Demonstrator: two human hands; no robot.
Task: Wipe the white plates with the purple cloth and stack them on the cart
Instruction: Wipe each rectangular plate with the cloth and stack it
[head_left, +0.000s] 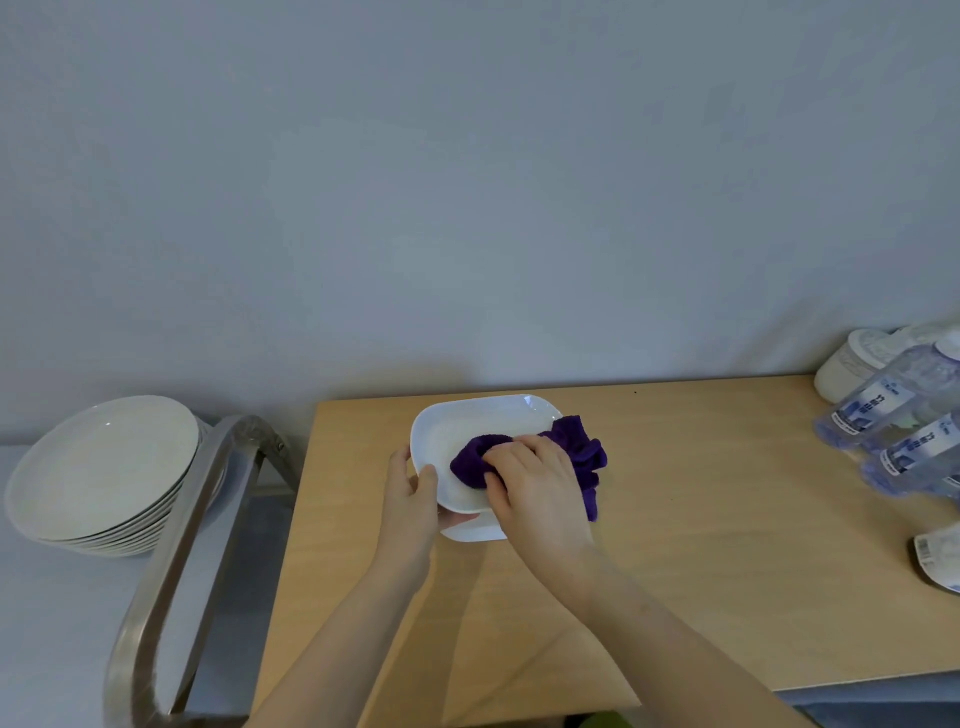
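A white square plate (467, 426) is tilted above the wooden table (675, 519), with another white plate (475, 531) lying flat under it. My left hand (413, 493) grips the tilted plate's left edge, thumb on its upper face. My right hand (535, 488) holds the bunched purple cloth (576, 447) and presses it onto the plate's inner surface; part of the cloth hangs over the plate's right edge. A stack of several round white plates (104, 467) stands on the cart (52, 597) at the left.
The cart's metal handle (176, 545) arches between the cart top and the table's left edge. Plastic water bottles (893, 421) lie at the table's right edge, with white lidded containers (852, 364) behind them. A grey wall stands close behind.
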